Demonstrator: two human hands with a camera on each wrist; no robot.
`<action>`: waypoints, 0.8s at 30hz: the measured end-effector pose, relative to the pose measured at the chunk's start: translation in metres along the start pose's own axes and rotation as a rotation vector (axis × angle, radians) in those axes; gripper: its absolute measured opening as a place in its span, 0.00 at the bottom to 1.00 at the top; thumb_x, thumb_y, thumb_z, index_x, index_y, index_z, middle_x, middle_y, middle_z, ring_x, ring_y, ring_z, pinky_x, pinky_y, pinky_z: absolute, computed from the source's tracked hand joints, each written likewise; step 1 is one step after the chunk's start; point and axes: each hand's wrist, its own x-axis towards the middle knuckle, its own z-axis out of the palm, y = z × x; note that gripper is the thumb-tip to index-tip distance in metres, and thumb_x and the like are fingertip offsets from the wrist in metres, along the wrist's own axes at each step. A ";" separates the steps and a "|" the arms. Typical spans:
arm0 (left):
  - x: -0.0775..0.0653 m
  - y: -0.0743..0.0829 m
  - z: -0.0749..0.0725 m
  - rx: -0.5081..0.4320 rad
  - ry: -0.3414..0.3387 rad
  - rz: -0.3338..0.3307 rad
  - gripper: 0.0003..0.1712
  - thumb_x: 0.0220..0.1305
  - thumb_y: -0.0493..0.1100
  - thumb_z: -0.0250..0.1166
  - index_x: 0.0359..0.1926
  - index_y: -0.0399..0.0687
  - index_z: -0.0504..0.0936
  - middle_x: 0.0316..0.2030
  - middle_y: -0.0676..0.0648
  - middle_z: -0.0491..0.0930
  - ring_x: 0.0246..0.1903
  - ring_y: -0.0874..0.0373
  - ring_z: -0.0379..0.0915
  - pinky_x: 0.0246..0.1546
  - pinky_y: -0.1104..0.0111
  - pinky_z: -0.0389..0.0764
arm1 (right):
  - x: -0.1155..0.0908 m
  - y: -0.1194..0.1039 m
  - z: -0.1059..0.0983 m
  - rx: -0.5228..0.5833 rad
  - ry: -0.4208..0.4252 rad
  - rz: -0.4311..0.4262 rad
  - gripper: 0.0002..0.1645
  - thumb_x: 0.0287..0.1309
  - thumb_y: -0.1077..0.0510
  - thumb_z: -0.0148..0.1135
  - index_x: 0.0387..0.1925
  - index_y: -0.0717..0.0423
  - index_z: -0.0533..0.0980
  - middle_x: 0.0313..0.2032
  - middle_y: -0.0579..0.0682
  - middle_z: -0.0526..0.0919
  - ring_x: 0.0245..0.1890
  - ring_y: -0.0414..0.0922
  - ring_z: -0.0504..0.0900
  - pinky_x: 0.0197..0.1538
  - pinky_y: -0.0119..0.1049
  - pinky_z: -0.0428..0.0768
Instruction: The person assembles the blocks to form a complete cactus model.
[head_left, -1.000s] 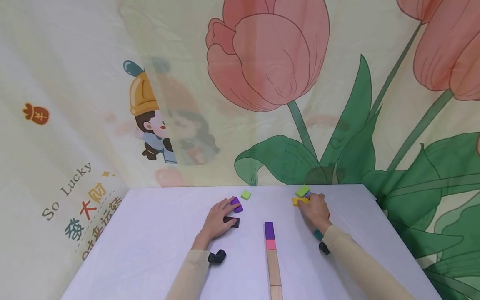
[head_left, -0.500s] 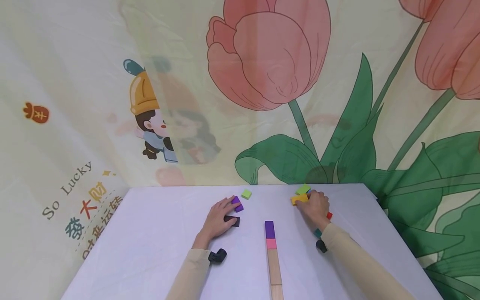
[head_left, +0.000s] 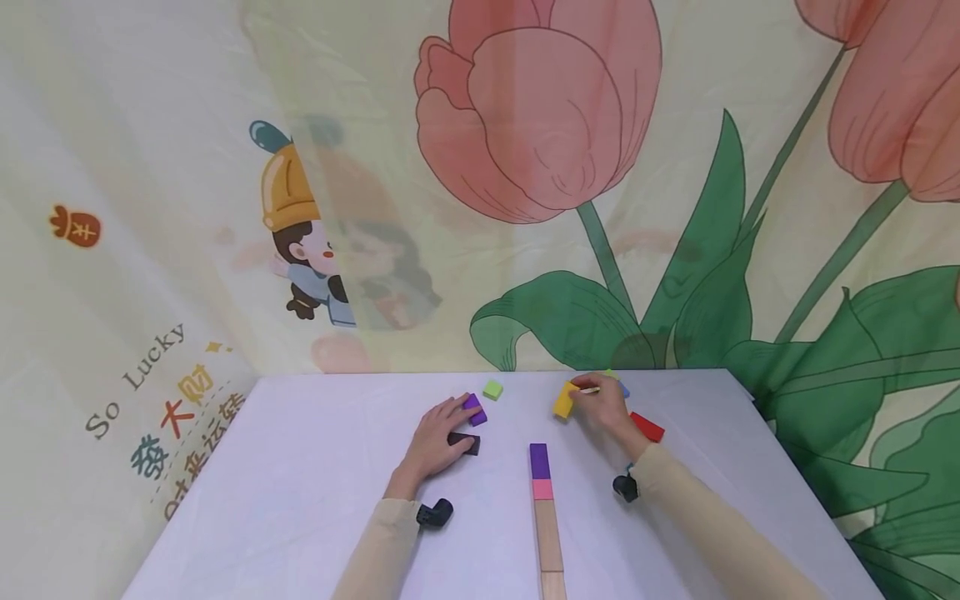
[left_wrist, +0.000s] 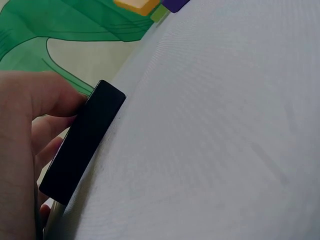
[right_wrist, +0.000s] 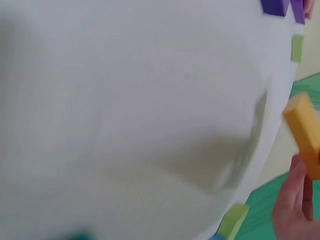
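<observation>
Nearest, a row of blocks (head_left: 548,533) runs straight away; left of its far end the left hand (head_left: 432,442) rests, fingers loosely extended, thumb on a black block (head_left: 472,445) — farther off, the right hand (head_left: 604,407) pinches a raised yellow block (head_left: 565,402) beyond the row and slightly right, its long axis aslant to the row's

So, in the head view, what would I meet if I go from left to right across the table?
Left hand, left light green block, purple block at the far end of the row, yellow block, right hand, red block.
</observation>
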 end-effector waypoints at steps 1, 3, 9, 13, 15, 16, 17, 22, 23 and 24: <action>0.000 0.000 0.000 -0.002 0.000 -0.001 0.32 0.59 0.50 0.60 0.67 0.56 0.74 0.72 0.46 0.63 0.71 0.41 0.54 0.68 0.44 0.56 | 0.000 -0.002 0.003 0.004 -0.030 0.009 0.13 0.58 0.68 0.64 0.45 0.71 0.80 0.43 0.64 0.82 0.38 0.55 0.81 0.38 0.32 0.82; 0.000 0.000 0.000 0.000 -0.005 -0.004 0.32 0.59 0.50 0.60 0.67 0.56 0.74 0.72 0.46 0.62 0.71 0.41 0.54 0.69 0.44 0.55 | -0.001 -0.006 0.010 0.013 -0.092 0.036 0.13 0.60 0.67 0.64 0.46 0.69 0.81 0.44 0.62 0.83 0.37 0.52 0.81 0.39 0.32 0.83; 0.000 0.000 0.001 0.015 -0.021 -0.008 0.33 0.60 0.51 0.59 0.68 0.57 0.73 0.73 0.47 0.61 0.72 0.42 0.53 0.69 0.44 0.55 | -0.002 -0.013 0.028 0.007 -0.221 0.078 0.12 0.59 0.69 0.64 0.46 0.67 0.82 0.45 0.60 0.83 0.39 0.48 0.81 0.43 0.36 0.84; 0.000 0.001 0.000 0.004 -0.011 -0.002 0.32 0.60 0.51 0.60 0.67 0.57 0.74 0.72 0.46 0.62 0.71 0.41 0.54 0.69 0.44 0.55 | -0.003 -0.013 0.035 -0.021 -0.256 0.088 0.11 0.59 0.71 0.63 0.44 0.67 0.83 0.43 0.58 0.83 0.39 0.48 0.81 0.43 0.37 0.85; 0.000 0.002 0.000 0.007 -0.011 -0.003 0.32 0.60 0.51 0.59 0.67 0.57 0.74 0.72 0.47 0.62 0.71 0.41 0.54 0.69 0.44 0.55 | -0.005 -0.011 0.037 -0.036 -0.266 0.086 0.10 0.59 0.71 0.63 0.43 0.67 0.83 0.42 0.58 0.83 0.38 0.48 0.81 0.41 0.35 0.84; 0.000 0.002 0.000 0.009 -0.011 -0.004 0.32 0.60 0.51 0.59 0.67 0.57 0.74 0.72 0.47 0.62 0.71 0.41 0.54 0.69 0.44 0.55 | -0.005 -0.010 0.038 -0.044 -0.270 0.078 0.10 0.59 0.71 0.63 0.43 0.68 0.83 0.42 0.57 0.83 0.38 0.47 0.80 0.40 0.35 0.84; 0.000 0.002 0.000 0.010 -0.009 -0.003 0.32 0.60 0.51 0.59 0.67 0.57 0.74 0.72 0.47 0.62 0.71 0.41 0.54 0.69 0.44 0.55 | -0.006 -0.010 0.039 -0.049 -0.274 0.073 0.10 0.59 0.71 0.62 0.42 0.68 0.83 0.41 0.57 0.84 0.37 0.47 0.80 0.39 0.35 0.84; 0.001 0.000 0.000 0.012 -0.004 0.002 0.32 0.60 0.51 0.59 0.67 0.57 0.74 0.72 0.47 0.62 0.71 0.41 0.54 0.69 0.44 0.56 | -0.008 -0.008 0.042 -0.080 -0.287 0.060 0.09 0.60 0.71 0.62 0.42 0.68 0.82 0.39 0.55 0.83 0.37 0.47 0.77 0.41 0.35 0.82; 0.001 -0.001 0.000 0.011 -0.003 0.003 0.32 0.60 0.51 0.59 0.67 0.57 0.74 0.72 0.46 0.62 0.71 0.41 0.54 0.69 0.44 0.56 | -0.008 -0.008 0.042 -0.083 -0.287 0.064 0.09 0.60 0.71 0.62 0.42 0.67 0.82 0.39 0.55 0.83 0.37 0.47 0.77 0.42 0.35 0.82; 0.001 -0.001 0.000 0.013 -0.005 0.002 0.32 0.60 0.51 0.59 0.67 0.57 0.74 0.72 0.47 0.62 0.71 0.41 0.54 0.69 0.45 0.55 | -0.008 -0.008 0.043 -0.090 -0.288 0.060 0.09 0.60 0.70 0.62 0.42 0.67 0.82 0.38 0.54 0.83 0.38 0.47 0.77 0.43 0.35 0.82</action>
